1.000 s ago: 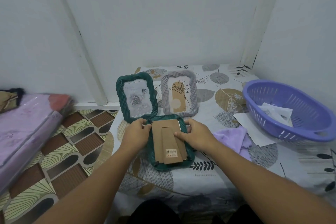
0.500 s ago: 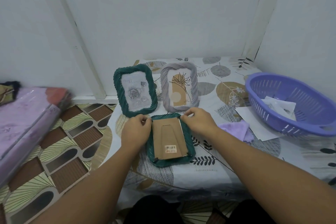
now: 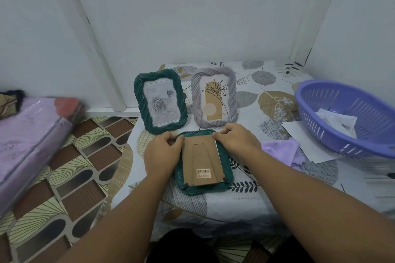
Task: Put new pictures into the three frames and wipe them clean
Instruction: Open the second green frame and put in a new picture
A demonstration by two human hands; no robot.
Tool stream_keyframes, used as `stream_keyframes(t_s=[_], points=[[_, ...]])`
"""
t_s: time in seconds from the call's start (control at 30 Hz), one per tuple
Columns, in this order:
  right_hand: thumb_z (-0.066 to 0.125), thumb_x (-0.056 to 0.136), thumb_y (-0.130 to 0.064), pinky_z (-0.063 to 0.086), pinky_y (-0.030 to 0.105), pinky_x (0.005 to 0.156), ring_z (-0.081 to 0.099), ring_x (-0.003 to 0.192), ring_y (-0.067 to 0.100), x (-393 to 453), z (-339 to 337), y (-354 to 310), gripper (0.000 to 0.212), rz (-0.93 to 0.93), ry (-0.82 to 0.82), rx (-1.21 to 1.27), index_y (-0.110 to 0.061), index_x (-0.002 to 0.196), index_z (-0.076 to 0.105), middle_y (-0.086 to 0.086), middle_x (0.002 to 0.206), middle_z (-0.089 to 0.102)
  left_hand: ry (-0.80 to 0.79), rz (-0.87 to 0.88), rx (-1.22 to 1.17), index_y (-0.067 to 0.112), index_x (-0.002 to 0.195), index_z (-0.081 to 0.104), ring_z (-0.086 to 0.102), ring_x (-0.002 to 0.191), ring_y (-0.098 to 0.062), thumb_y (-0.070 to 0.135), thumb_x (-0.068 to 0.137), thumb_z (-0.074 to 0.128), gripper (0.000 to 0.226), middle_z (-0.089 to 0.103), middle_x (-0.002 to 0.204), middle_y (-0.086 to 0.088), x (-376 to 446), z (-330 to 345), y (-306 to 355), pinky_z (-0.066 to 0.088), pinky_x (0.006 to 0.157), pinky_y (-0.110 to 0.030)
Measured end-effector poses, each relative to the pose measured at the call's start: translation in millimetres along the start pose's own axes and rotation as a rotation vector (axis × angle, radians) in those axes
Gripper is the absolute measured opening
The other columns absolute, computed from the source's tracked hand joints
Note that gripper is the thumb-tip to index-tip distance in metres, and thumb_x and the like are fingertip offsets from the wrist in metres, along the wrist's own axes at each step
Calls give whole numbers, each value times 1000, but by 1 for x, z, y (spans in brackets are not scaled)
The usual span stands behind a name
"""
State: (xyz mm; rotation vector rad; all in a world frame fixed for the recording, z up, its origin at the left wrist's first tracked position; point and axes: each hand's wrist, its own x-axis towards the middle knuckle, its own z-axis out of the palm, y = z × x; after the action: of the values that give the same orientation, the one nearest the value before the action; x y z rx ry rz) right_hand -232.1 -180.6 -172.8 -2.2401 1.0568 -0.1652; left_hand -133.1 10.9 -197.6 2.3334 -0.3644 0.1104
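While the table [image 3: 245,203] under its leaf-print cover bears everything, the purple basket [image 3: 350,100] at the right holds loose papers, probably pictures. Two frames stand upright at the back, the green frame [image 3: 139,100] and the grey frame [image 3: 232,94], each showing a picture; whether new, I cannot tell. A third frame [image 3: 205,188] lies face down nearest the person, its cardboard back [image 3: 199,160] up. The left hand [image 3: 162,153] and right hand [image 3: 237,141] pinch at its top corners, likely working the clips. Beside it, the purple cloth [image 3: 282,149] lies unused, so wiping seems undone.
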Motion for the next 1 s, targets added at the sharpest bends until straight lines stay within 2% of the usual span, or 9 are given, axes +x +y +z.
stream_keyframes(t_s=[0.13, 0.33, 0.4, 0.63, 0.83, 1.0], points=[[65, 78, -71, 51, 38, 87, 64, 90, 16, 1, -1, -1, 40, 6, -17, 16, -31, 84, 64, -16, 87, 69, 4, 13, 8, 31, 84, 71, 61, 76, -11, 56, 90, 61, 28, 67, 76, 12, 0, 0, -1, 45, 65, -30], [65, 79, -71, 52, 37, 87, 64, 93, 18, 1, 0, -2, 39, 1, -2, -7, -32, 85, 63, -16, 89, 68, 6, 28, 19, 28, 85, 73, 58, 74, -12, 41, 95, 61, 21, 66, 77, 11, -2, -1, 1, 36, 60, -27], [65, 79, -71, 52, 37, 87, 64, 93, 18, 1, 0, -2, 39, 6, 0, -8, -32, 85, 64, -16, 90, 68, 13, 35, 31, 27, 86, 73, 59, 75, -13, 39, 96, 59, 21, 68, 80, 10, -1, 0, 0, 37, 62, -28], [66, 77, -69, 51, 38, 89, 63, 93, 19, 2, 0, -2, 37, 26, -12, 16, -33, 85, 65, -15, 91, 69, 16, 57, 39, 24, 89, 74, 59, 75, -16, 38, 99, 57, 25, 69, 83, 6, 0, 0, -2, 39, 64, -30], [65, 80, -57, 53, 37, 86, 65, 90, 17, 4, 0, 1, 24, 37, -25, 61, -33, 83, 66, -16, 84, 70, 14, 66, 44, 24, 89, 73, 60, 78, -17, 39, 100, 55, 26, 69, 87, 5, 0, 1, -3, 41, 66, -31], [62, 84, -57, 53, 36, 84, 66, 90, 17, 6, -1, 6, 26, 1, -45, 84, -32, 80, 66, -13, 84, 72, 18, 64, 45, 23, 89, 73, 59, 78, -17, 39, 100, 56, 26, 68, 87, 6, 0, 2, -3, 41, 67, -31]])
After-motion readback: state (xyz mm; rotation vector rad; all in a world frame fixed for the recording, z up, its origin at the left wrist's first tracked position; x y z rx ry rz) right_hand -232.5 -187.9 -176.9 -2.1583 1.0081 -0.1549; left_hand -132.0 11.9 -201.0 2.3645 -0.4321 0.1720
